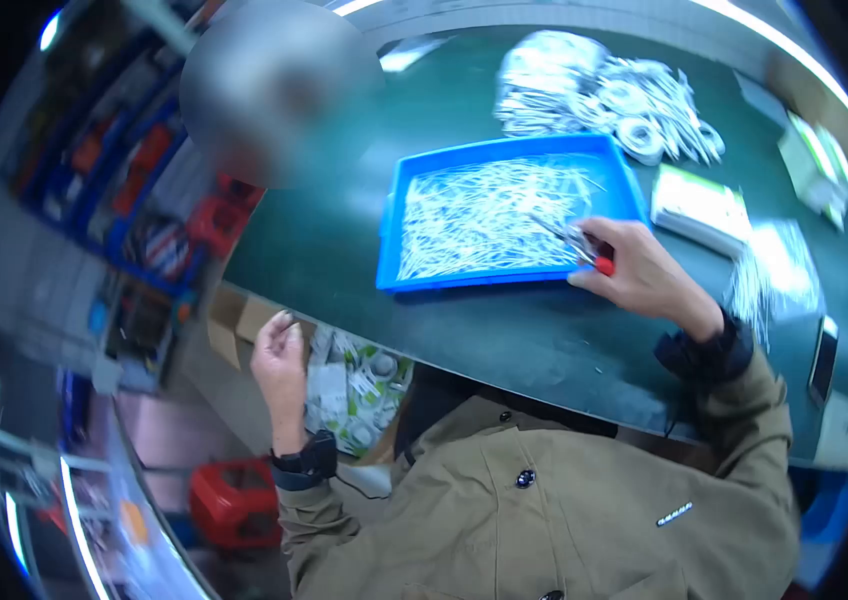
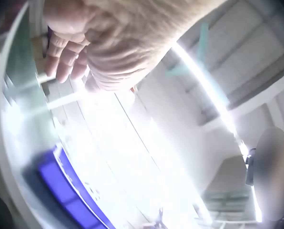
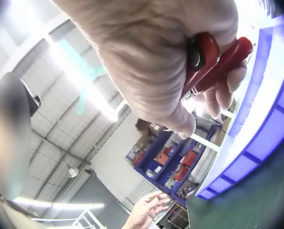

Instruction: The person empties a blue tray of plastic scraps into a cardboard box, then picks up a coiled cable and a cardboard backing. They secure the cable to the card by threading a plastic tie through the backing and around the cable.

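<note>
In the head view my right hand (image 1: 634, 270) grips red-handled pliers (image 1: 604, 266) over the near right part of a blue tray (image 1: 509, 281). Their metal end points toward thin white strips (image 1: 489, 215) spread inside it. The right wrist view shows the red handles (image 3: 231, 59) within the hand, its fingers curled around them. My left hand (image 1: 281, 372) hangs off the table's edge, above a cardboard box (image 1: 234, 322) that holds white and green packaging pieces (image 1: 344, 385). Its fingers are loosely bent, with nothing visible in them in the left wrist view.
Behind the tray lie bagged white coiled cables (image 1: 634, 105). To its right are a white-and-green box (image 1: 701, 208), a clear plastic bag (image 1: 779, 270) and a phone (image 1: 824, 360). Another person, blurred, is across the table at left. A red stool (image 1: 234, 503) stands on the floor.
</note>
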### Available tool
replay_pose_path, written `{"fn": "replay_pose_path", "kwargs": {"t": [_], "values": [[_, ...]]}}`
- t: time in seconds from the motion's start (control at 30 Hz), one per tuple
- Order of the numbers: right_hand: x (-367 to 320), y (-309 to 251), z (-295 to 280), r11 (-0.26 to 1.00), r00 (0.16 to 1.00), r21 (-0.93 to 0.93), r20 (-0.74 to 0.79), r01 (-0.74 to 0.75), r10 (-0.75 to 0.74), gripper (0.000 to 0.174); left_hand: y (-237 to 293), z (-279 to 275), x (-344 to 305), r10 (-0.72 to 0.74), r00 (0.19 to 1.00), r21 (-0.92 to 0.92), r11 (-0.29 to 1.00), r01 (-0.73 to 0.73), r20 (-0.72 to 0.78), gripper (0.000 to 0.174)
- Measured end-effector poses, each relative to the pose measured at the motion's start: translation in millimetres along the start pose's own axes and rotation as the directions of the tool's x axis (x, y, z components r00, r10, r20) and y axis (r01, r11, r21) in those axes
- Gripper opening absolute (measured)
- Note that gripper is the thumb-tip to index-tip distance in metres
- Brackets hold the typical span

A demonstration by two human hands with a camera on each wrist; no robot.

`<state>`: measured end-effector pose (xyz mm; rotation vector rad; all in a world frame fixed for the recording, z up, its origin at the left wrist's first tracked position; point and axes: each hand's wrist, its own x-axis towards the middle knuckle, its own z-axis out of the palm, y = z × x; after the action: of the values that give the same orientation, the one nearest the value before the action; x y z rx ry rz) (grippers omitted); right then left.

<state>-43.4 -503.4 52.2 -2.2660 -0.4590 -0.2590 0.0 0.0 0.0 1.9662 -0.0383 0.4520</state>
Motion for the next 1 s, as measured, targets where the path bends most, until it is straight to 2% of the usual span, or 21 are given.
{"fn": "replay_pose_path", "kwargs": {"t": [0.03,0.07,0.1,0.13,0.17,0.23,0.27,0.33,0.4,0.47,0.5,0.53,0.6,0.7,0.8,0.93,1.0], "values": [[12,-12,14,1.000,1.000,0.002,-0.030,0.001,0.000,0.050,21,5,20,0.073,0.992,0.038,0.996,-0.077,0.105,0.038],[23,-15,30,0.997,0.993,0.032,-0.104,0.065,-0.062,0.048,41,11,39,0.145,0.967,0.060,0.985,-0.160,0.209,0.037],[-25,22,-47,0.997,0.997,-0.078,-0.069,0.029,-0.034,0.047,66,77,14,0.219,0.931,0.079,0.964,-0.252,0.293,0.038],[-24,28,-48,0.996,0.990,-0.064,-0.124,0.062,-0.070,0.048,95,143,-10,0.291,0.881,0.082,0.936,-0.344,0.373,0.038],[-24,33,-47,0.994,0.979,-0.047,-0.176,0.094,-0.101,0.049,107,162,-7,0.357,0.810,0.144,0.872,-0.468,0.466,0.039],[-28,24,-62,0.998,0.973,-0.044,-0.226,0.049,-0.058,0.047,114,202,-9,0.532,0.629,0.154,0.682,-0.715,0.566,0.042],[-30,21,-70,0.996,0.961,-0.052,-0.265,0.068,-0.080,0.048,119,220,-12,0.579,0.545,0.163,0.580,-0.798,0.607,0.043],[-32,24,-81,0.991,0.942,-0.095,-0.312,0.098,-0.123,0.047,116,245,-11,0.544,0.461,0.162,0.509,-0.845,0.701,0.041],[-37,25,-89,0.988,0.919,-0.135,-0.375,0.075,-0.121,0.046,98,262,-15,0.458,0.464,0.185,0.531,-0.827,0.758,0.037],[-35,26,-90,0.993,0.906,-0.107,-0.412,0.054,-0.094,0.049,83,269,-23,0.438,0.514,0.202,0.583,-0.787,0.737,0.030],[-35,17,-92,0.989,0.910,-0.145,-0.409,0.003,-0.063,0.051,80,271,-24,0.459,0.539,0.204,0.596,-0.776,0.707,0.028],[-33,15,-96,0.995,0.941,-0.085,-0.338,-0.046,0.014,0.049,78,273,-26,0.479,0.562,0.205,0.610,-0.766,0.675,0.025],[-30,33,-89,0.995,0.943,-0.003,-0.320,-0.097,0.091,0.048,73,275,-22,0.495,0.590,0.190,0.641,-0.744,0.638,0.022],[-20,18,-74,0.983,0.954,0.093,-0.242,-0.157,0.175,0.051,57,284,-18,0.567,0.552,0.156,0.597,-0.787,0.612,0.013],[-13,38,-58,0.979,0.961,0.173,-0.233,-0.108,0.147,0.051,47,295,-5,0.624,0.485,0.180,0.487,-0.855,0.612,0.003],[-12,42,-53,0.982,0.966,0.094,-0.190,-0.162,0.178,0.053,53,277,-9,0.716,0.446,0.064,0.493,-0.868,0.537,0.005],[-5,35,-43,0.975,0.961,0.146,-0.194,-0.170,0.197,0.052,57,249,-10,0.722,0.460,0.043,0.515,-0.856,0.517,0.006]]}}
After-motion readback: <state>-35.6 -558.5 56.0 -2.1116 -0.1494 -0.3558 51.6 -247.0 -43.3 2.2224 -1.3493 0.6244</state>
